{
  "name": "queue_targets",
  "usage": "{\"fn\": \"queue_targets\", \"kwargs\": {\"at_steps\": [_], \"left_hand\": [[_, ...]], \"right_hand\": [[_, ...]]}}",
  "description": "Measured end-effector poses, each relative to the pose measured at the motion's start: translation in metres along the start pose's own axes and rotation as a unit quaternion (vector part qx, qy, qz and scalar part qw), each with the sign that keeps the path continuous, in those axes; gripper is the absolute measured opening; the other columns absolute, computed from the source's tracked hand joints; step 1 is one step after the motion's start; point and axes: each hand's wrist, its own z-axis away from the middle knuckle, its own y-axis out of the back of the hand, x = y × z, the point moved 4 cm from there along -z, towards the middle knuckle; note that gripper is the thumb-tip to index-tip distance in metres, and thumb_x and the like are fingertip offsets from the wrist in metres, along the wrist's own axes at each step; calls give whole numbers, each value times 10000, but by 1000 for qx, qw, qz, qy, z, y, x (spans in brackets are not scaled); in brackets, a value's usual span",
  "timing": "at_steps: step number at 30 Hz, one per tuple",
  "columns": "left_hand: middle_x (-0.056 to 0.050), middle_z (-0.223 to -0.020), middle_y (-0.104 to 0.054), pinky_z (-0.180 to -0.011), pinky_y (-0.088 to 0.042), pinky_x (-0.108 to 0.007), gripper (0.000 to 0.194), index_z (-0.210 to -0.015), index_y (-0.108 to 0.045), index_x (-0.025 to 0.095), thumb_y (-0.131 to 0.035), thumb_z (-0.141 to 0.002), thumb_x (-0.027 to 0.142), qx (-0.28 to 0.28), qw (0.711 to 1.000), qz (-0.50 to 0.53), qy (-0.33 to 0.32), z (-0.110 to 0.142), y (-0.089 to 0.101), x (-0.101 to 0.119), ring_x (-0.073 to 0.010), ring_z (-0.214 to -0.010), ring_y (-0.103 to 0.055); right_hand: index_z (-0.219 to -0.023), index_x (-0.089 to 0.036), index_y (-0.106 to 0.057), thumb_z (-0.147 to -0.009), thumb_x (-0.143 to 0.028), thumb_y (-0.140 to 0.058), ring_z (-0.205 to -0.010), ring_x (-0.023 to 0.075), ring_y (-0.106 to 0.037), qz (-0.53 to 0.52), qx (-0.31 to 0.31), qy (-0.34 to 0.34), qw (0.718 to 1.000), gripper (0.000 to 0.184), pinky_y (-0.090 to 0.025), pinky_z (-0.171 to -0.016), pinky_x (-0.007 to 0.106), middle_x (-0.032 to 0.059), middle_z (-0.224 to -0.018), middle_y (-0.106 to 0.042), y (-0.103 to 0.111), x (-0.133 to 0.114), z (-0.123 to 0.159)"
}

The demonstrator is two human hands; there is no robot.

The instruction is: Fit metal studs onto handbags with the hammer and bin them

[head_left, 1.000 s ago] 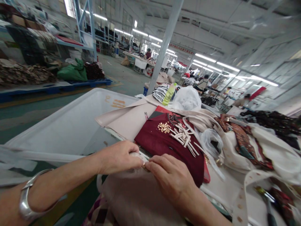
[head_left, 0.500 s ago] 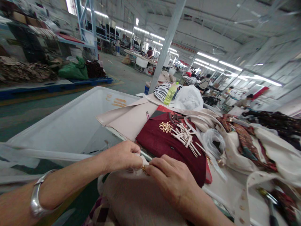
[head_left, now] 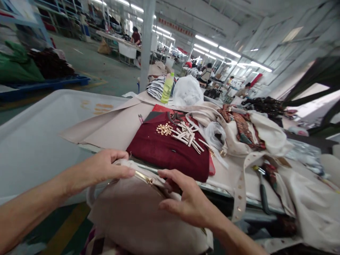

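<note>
A beige bag (head_left: 132, 216) with a gold zipper (head_left: 145, 177) along its top lies at the near table edge. My left hand (head_left: 102, 169) pinches the bag's top edge at the left end of the zipper. My right hand (head_left: 183, 198) rests on the bag to the right of the zipper, its fingers partly spread and curled over the opening. Just beyond lies a dark red cloth (head_left: 167, 150) carrying a heap of small gold fittings (head_left: 164, 129) and several beige strips (head_left: 187, 136).
A large white bin (head_left: 39, 141) stands at the left. Beige fabric, patterned cloths and a clear plastic bag (head_left: 214, 132) crowd the table. A dark-handled tool (head_left: 262, 191) lies at the right beside a studded beige strap (head_left: 240, 184). A green bottle (head_left: 167, 88) stands behind. People work far off.
The view has swung right and down. My hands have drawn apart along the bag's top, baring the gold zipper; my right hand has loosened from a pinch to spread fingers.
</note>
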Motion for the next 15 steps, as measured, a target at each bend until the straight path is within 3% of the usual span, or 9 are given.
{"fn": "queue_targets", "kwargs": {"at_steps": [4,6,10,13,15], "left_hand": [[83,-575,-460,-546,-251,-153,398,-665,-503,161,-692,-703,509,18,1000,4,-6,5,-3,10,-78,-596,-409],[84,-567,-462,-541,-244,-152,392,-654,-512,158,-701,-685,500,26,1000,10,-5,8,-5,14,-73,-584,-399],[84,-568,-471,-553,-254,-159,338,-655,-542,154,-697,-676,454,35,999,6,-2,6,-3,18,-74,-583,-407],[94,-549,-440,-554,-245,-172,352,-674,-542,163,-672,-712,488,45,998,-51,-3,5,1,19,-78,-569,-403],[87,-605,-504,-588,-290,-200,348,-772,-585,176,-642,-766,520,116,979,-163,-31,10,3,20,-108,-606,-462]], "right_hand": [[-1311,-262,-635,-715,-346,-879,-896,171,-651,-102,-45,-103,988,650,-521,-748,271,24,-1125,-697,8,10,4],[-1305,-247,-645,-727,-347,-869,-880,170,-669,-121,-50,-111,985,628,-524,-703,259,30,-1139,-706,12,11,2],[-1298,-252,-656,-805,-357,-807,-986,187,-668,-65,-14,-78,995,526,-528,-798,284,29,-1198,-702,18,9,-6],[-1409,-237,-563,-775,-498,-815,-1179,255,-605,4,-31,-63,997,730,-491,-966,359,76,-1343,-638,9,9,-10],[-1470,-202,-483,-744,-506,-835,-1203,301,-586,83,-60,-40,994,862,-472,-992,399,126,-1377,-605,-5,11,-9]]}}
